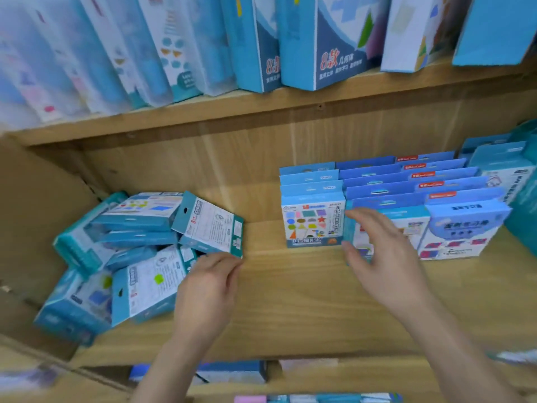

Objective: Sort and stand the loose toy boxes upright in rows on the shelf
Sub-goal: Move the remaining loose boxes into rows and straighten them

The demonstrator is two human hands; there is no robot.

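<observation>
The left hand (207, 289) is laid, fingers loosely curled and holding nothing, at the edge of the loose pile (125, 257), where a dozen or so boxes are left lying flat or tilted on the shelf (290, 301). The right hand (380, 257) is spread open against the front box (389, 228) of the rows (386, 184), which are already stood upright further back. The task is judged roughly half done.

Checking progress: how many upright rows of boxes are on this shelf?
3: shape-picture row leftmost, middle row by right hand, blue-fronted row right. Further boxes at the edge are partly cut off.
</observation>
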